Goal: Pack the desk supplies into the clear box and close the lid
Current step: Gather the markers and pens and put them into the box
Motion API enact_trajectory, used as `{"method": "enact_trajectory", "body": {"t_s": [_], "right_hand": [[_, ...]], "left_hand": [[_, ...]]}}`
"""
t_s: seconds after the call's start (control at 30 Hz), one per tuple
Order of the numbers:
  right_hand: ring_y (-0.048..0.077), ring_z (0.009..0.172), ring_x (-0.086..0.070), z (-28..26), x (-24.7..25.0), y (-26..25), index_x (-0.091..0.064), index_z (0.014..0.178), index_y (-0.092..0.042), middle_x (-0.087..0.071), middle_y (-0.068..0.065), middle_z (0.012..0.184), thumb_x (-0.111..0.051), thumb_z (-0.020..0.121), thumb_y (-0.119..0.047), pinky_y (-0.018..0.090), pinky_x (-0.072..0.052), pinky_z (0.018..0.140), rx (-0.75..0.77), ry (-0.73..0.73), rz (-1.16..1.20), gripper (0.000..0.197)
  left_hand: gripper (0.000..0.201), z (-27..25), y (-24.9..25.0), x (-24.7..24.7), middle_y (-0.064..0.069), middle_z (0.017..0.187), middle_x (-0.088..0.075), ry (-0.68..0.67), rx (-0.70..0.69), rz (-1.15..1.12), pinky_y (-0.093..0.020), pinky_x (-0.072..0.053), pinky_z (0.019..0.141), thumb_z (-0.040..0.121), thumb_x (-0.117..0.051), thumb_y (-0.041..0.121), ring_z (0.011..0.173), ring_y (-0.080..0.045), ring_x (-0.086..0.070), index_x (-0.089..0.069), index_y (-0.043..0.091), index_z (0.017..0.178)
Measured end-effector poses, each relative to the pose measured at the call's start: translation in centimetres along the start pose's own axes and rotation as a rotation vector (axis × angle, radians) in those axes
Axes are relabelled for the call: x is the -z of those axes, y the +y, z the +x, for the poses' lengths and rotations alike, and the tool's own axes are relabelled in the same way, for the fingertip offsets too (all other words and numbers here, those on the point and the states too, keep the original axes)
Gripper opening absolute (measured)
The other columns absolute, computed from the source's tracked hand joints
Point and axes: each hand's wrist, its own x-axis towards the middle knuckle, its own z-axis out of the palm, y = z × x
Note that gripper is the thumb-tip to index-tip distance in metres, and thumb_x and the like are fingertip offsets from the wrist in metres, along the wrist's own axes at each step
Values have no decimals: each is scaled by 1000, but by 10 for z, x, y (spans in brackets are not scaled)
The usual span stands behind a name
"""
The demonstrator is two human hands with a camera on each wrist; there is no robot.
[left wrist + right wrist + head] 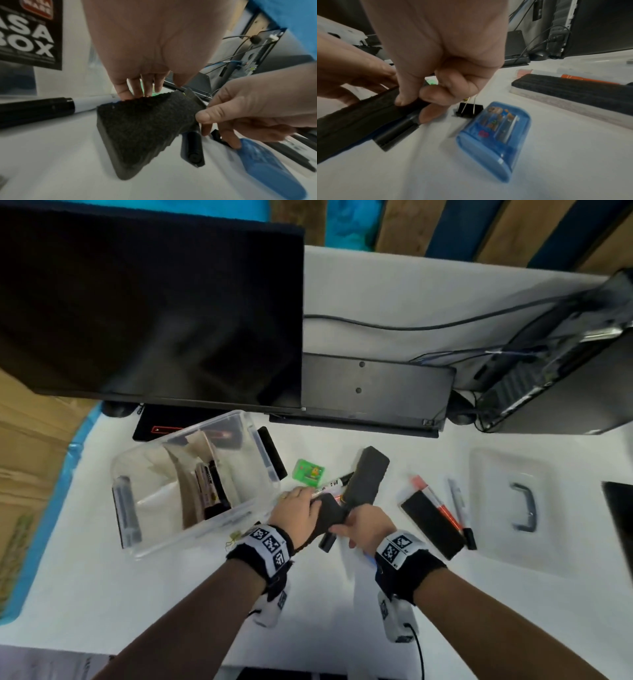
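Both hands grip one black eraser [329,513] just right of the box [191,481]: left hand [296,513] curled over its far edge, right hand [366,525] pinching its near end. It looks mid-pickup; next it must go left into the box.

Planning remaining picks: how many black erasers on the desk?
3 erasers: one held by left hand and right hand, one beyond it near the green case, one at right beside the red marker. The clear box may hide more.

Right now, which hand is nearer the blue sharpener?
Right. The right hand pinches the black eraser just beside the blue sharpener; the left hand grips the eraser's far side.
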Motion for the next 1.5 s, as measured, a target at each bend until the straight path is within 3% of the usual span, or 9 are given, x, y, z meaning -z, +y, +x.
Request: {"method": "enact_trajectory", "body": {"t_s": [0.17,0.37,0.47,0.57,0.73,0.9,1.1,1.33,1.5], "right_hand": [[19,64,-60,9,2,6,-59,69,-11,-72,7,79,-71,72,-52,29,-51,70,-51,-29,-81,43],[19,77,-60,0,-7,13,-63,87,-15,-63,0,83,-75,66,-49,27,-47,69,-49,9,-28,42],[19,90,-57,7,3,5,-59,87,-17,-60,4,85,-64,74,-59,27,-44,80,-169,-230,-93,45],[19,93,-51,13,20,3,-61,115,-10,-62,6,101,-58,80,-61,29,-44,87,-263,-378,-148,62],[32,102,-64,-2,35,27,-61,114,-3,-65,17,110,-74,74,-31,37,-53,85,-197,-73,-48,50],[26,87,-62,-5,36,35,-56,96,-8,-63,13,101,-57,84,-18,31,-48,69,-254,-19,-59,16],[25,88,-62,-10,35,41,-54,107,-7,-64,11,106,-55,83,-30,32,-50,74,-199,-7,-19,33],[27,78,-56,-33,55,66,-37,95,-12,-56,10,88,-54,87,-13,33,-45,64,-45,110,3,19],[32,94,-60,-43,83,106,-38,128,-16,-61,14,107,-49,88,-6,33,-45,77,-137,293,170,43]], "left_hand": [[35,5,-4,-2,-17,127,-54,23,4,-62,-39,-38,103,95,-41,12,114,-36,-52,-52,5,127],[38,5,-5,-5,-13,119,-52,9,52,-121,-39,-43,100,85,-57,9,108,-30,-54,-55,8,123],[32,7,-5,-4,-9,116,-52,1,84,-97,-42,-46,96,83,-59,8,104,-29,-56,-56,12,115],[37,12,-5,0,-8,117,-52,-65,96,-45,-42,-46,95,81,-61,14,105,-29,-56,-53,15,117],[26,13,-3,3,-10,110,-63,-161,97,54,-39,-49,86,83,-62,22,99,-30,-60,-54,13,106],[36,14,3,2,-19,119,-57,-229,127,135,-41,-47,95,87,-59,21,110,-33,-56,-53,2,117],[36,-13,-4,13,-21,128,-43,-154,115,57,-34,-33,102,94,-47,14,118,-34,-47,-43,-6,124],[46,-40,-17,-2,-12,153,-25,-17,163,113,-47,-36,110,91,-51,28,135,-33,-33,-43,3,129],[37,-32,-6,-9,-13,136,-43,35,268,128,-49,-47,93,93,-47,27,116,-36,-48,-42,6,123]]}}
